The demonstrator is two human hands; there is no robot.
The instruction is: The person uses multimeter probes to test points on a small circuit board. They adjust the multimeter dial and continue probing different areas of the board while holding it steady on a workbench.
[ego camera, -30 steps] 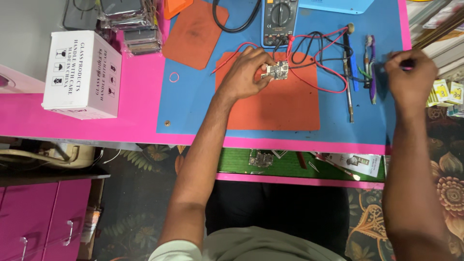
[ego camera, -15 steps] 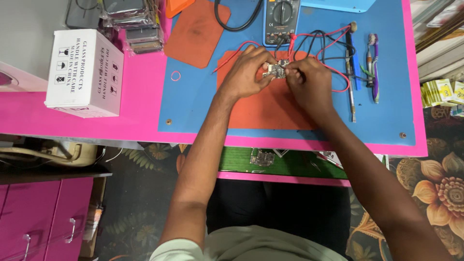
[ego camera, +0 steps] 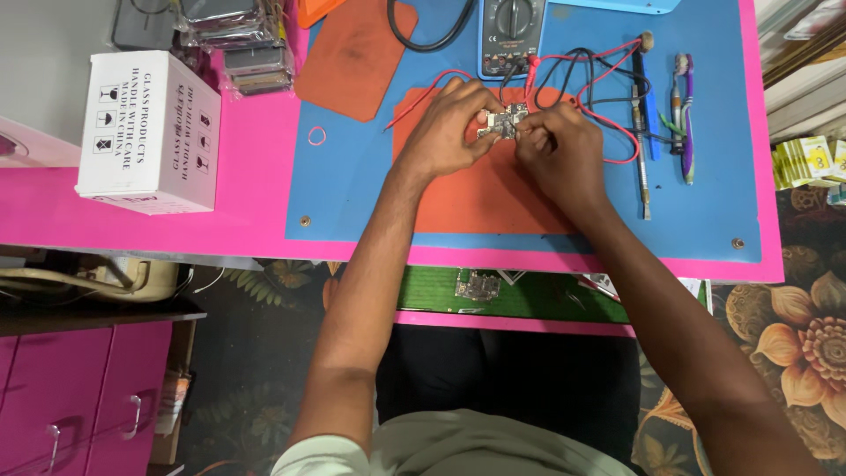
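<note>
1. Far left of the pink bench top: a white rectangular cardboard box with black printed symbols and lettering, lying flat, well apart from both hands.
2. Behind the box, at the top edge: a stack of clear plastic-wrapped flat packs, partly cut off by the frame.
3. On the pink surface just left of the blue rectangular work mat: a small pink rubber band loop.
4. On the blue mat, upper left: a loose rust-orange silicone pad, lying at an angle.
5. Centre: a larger orange rectangular silicone mat. Both hands work above its far edge.
6. Left hand: fingers curled, thumb and fingertips pinched on the left edge of a small grey-green circuit board.
7. The circuit board sits between the two hands, over the far edge of the orange mat, just in front of a dark multimeter with rotary dial.
8. Right hand: fingers closed at the board's right edge, touching it; whether they also pinch a tool or lead cannot be told.
9. Red and black test leads loop from the meter to the right of the hands.
10. Further right on the blue mat: a slim metal-shafted tool with blue handle, then a purple-handled toothbrush, side by side, untouched.
</note>
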